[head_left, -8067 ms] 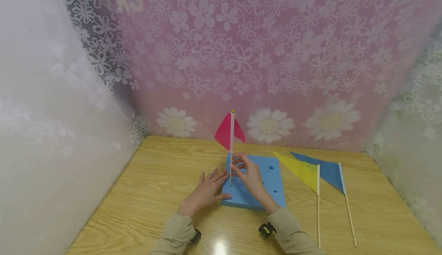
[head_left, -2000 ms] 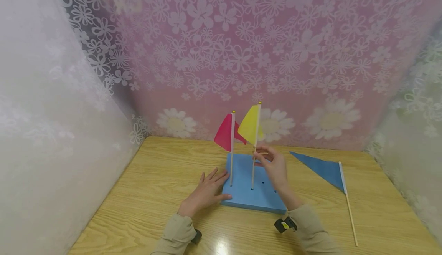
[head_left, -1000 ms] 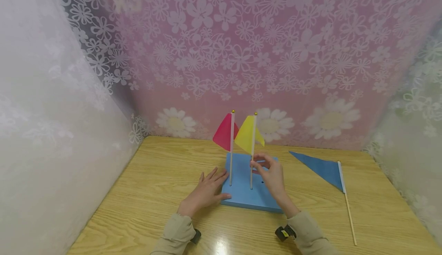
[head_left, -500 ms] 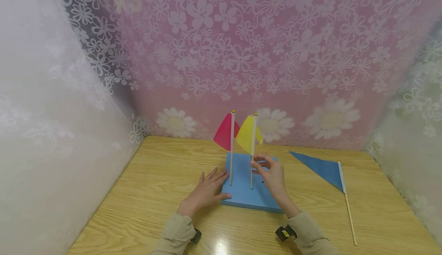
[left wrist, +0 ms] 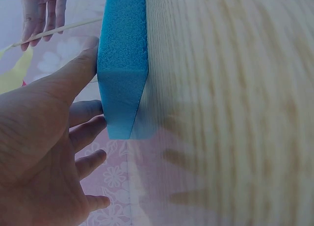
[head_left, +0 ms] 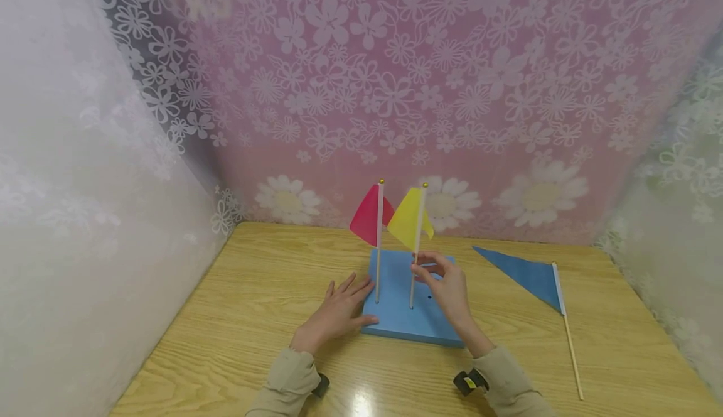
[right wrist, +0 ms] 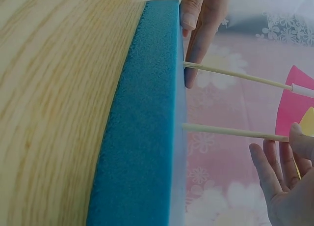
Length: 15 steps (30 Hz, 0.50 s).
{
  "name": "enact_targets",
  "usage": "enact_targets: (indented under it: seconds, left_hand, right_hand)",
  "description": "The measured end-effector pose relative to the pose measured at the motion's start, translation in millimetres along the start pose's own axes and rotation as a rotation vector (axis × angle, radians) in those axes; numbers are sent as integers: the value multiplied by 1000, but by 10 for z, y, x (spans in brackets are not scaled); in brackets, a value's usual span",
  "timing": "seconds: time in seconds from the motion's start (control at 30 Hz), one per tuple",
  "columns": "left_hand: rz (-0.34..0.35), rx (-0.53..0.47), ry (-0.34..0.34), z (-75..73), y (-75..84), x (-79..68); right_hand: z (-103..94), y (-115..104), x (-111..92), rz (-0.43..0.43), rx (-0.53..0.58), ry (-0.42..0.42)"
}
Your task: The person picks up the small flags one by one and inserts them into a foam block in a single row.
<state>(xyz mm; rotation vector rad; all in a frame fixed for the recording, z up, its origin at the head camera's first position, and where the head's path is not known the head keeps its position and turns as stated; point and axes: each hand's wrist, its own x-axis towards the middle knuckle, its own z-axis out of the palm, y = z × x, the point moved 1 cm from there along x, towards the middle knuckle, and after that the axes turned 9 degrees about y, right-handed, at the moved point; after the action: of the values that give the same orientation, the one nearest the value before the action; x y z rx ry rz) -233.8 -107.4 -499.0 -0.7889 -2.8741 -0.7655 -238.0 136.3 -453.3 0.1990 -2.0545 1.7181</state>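
Observation:
My right hand (head_left: 446, 285) pinches the wooden stick of a yellow flag (head_left: 407, 218) between thumb and fingers, just below the cloth. The stick's lower end stands in a hole of the blue foam block (head_left: 395, 328), and the flag leans slightly right. To its left a red flag (head_left: 367, 217) stands upright in another hole. My left hand (head_left: 336, 316) lies with spread fingers at the block's left edge, its thumb over the front left corner. In the left wrist view the thumb (left wrist: 78, 71) touches the blue foam. Both sticks rise from the block in the right wrist view.
A blue flag (head_left: 525, 279) on a wooden stick lies on the table (head_left: 254, 291) right of the block. A small dark hole (head_left: 429, 297) shows in the foam beside my right hand. A flowered curtain (head_left: 361, 103) hangs behind the table.
Since the oldest frame, the yellow flag has gone from the table to the block, and the right hand from the red stick to the yellow one. Lately its top tipped slightly right. Left hand unmoved.

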Motion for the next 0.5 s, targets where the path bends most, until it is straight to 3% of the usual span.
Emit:
enact_targets:
  seconds: [0.13, 0.5]
  left_hand:
    - [0, -8, 0, 0, -1, -1]
    - [3, -17, 3, -14, 11, -12]
  right_hand:
    - [-13, 153, 29, 1, 12, 0]
    - [-7, 151, 48, 34, -15, 5]
